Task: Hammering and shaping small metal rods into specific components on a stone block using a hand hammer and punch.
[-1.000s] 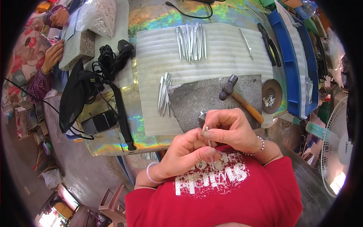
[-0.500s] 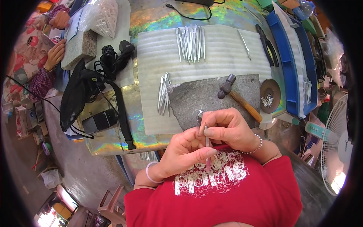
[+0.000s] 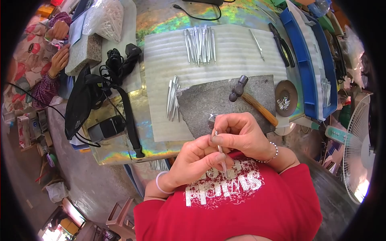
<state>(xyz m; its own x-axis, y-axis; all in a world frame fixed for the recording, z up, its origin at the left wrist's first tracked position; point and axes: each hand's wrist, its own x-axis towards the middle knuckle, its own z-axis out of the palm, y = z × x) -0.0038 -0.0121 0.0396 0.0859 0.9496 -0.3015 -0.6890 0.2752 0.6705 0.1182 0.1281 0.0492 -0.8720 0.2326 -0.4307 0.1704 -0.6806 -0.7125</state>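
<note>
My left hand (image 3: 197,157) and my right hand (image 3: 244,134) meet in front of my red shirt, both closed on one slim silver metal stick (image 3: 220,148). My right thumb and forefinger pinch its upper end. The left thumb lies along its lower part, and the lower end points down toward my shirt. Just beyond my fingers is a grey stone slab (image 3: 209,94), with a wooden-handled hammer (image 3: 259,108) lying across its right part. Beside the slab's left edge lies a small pile of similar silver sticks (image 3: 172,98); a larger row of silver sticks (image 3: 200,46) lies farther back.
A white foam sheet (image 3: 237,44) covers the table. On the right are a brown dish (image 3: 287,85) of small metal parts, black-handled pliers (image 3: 281,44) and a blue tray (image 3: 301,68). Black straps and cables (image 3: 114,70) lie left. A co-worker's hands (image 3: 59,60) rest by a stone block (image 3: 85,54).
The lower end of the metal stick has swung slightly to the right between my fingers. Both hands keep their grip, and the whole view has shifted a little.
</note>
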